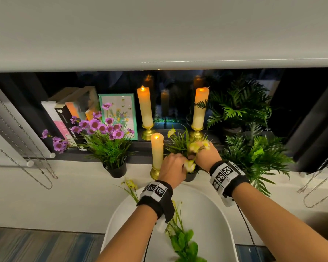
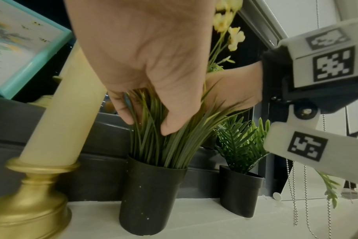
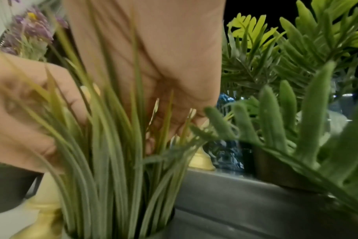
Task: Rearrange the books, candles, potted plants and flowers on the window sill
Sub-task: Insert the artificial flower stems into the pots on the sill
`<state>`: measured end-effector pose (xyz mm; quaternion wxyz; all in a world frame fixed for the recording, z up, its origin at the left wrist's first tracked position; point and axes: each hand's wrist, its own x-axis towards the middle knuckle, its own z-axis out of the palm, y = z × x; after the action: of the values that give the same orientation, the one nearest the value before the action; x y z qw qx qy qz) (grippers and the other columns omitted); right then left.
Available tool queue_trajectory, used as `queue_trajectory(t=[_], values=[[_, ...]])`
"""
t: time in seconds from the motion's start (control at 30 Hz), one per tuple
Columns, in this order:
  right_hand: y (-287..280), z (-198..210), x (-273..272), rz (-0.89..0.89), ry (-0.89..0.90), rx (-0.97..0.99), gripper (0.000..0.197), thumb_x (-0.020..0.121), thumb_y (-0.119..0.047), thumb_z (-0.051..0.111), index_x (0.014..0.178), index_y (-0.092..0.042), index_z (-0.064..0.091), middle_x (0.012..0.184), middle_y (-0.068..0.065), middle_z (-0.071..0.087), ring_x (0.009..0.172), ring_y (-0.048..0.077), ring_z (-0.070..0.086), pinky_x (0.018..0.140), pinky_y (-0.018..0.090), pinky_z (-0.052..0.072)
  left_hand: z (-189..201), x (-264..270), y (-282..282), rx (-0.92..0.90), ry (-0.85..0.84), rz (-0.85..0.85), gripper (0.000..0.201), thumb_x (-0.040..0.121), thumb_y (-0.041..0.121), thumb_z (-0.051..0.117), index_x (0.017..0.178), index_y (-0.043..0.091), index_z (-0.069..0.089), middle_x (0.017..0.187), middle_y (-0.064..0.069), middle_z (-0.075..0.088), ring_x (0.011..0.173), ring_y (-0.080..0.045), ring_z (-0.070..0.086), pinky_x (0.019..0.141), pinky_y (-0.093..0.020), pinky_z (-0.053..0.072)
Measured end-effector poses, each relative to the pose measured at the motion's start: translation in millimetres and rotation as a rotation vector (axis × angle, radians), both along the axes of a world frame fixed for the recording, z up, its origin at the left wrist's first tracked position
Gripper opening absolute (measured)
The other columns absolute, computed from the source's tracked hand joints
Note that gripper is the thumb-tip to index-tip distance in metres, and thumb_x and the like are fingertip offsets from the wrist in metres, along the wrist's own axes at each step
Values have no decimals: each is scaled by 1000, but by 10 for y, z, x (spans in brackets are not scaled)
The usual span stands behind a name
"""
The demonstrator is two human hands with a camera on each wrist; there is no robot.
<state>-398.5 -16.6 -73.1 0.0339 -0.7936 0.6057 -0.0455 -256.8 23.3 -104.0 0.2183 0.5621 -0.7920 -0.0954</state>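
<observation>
Hands (image 1: 171, 168) (image 1: 206, 154) pinch grass plant (image 2: 161, 129) blades.

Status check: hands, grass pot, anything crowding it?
Both hands in the grass pot: left hand parting blades, right hand on a yellow flower stem. Front candle close left, fern pot close right.

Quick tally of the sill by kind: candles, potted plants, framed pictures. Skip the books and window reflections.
Candles: 3
Potted plants: 4
Framed picture: 1
Total: 8
</observation>
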Motion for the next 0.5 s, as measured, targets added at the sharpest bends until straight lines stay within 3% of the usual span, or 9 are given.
queue_trajectory(t=[0.1,0.33,0.5], values=[[-30,-91,-19,-37,35,9,36,93,-37,50,119,-15,59,125,7,58,120,27,48,105,36,30,-17,-23,6,34,-7,24,34,81,7,54,112,12,67,107,-8,64,104,-27,54,88,-38,44],[-37,-129,18,-38,26,-19,35,96,-37,46,124,-16,55,127,5,56,122,25,46,106,37,26,-23,-34,49,32,-5,32,35,81,5,53,115,10,63,113,-10,61,107,-29,52,91,-39,45],[37,-60,45,-131,-62,83,37,96,-38,47,117,-9,55,116,9,60,112,30,53,98,36,37,4,-57,96,21,-35,2,39,79,5,54,117,12,63,118,-4,60,106,-28,50,90,-40,44]])
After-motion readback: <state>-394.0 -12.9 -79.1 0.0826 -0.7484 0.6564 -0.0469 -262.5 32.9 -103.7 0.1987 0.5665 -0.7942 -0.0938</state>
